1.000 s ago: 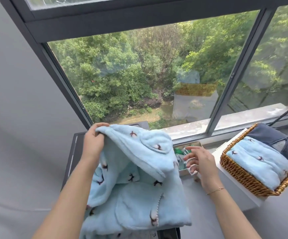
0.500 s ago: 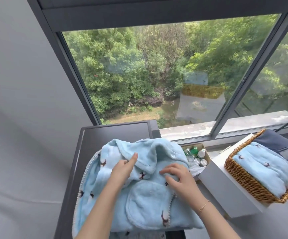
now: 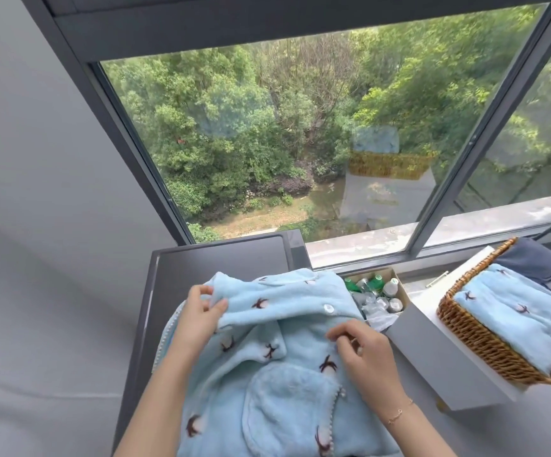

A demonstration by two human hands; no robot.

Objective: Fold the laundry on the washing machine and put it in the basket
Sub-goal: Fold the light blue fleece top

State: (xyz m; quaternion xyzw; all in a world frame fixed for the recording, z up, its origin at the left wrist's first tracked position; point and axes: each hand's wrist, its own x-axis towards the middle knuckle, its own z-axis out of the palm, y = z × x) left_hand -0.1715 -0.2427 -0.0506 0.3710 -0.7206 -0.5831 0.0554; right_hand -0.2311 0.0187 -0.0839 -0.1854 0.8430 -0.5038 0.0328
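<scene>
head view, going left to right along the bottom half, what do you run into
grey wall → washing machine top → left hand gripping the blue fleece garment → right hand on it → box of small bottles → wicker basket of folded laundry

A pale blue fleece garment (image 3: 277,367) with dark bird-like motifs lies rumpled on the dark washing machine (image 3: 221,258), covering its near right part. A woven wicker basket (image 3: 485,344) to the right already holds a folded matching blue piece (image 3: 514,321) beside a dark grey one (image 3: 537,262).
</scene>
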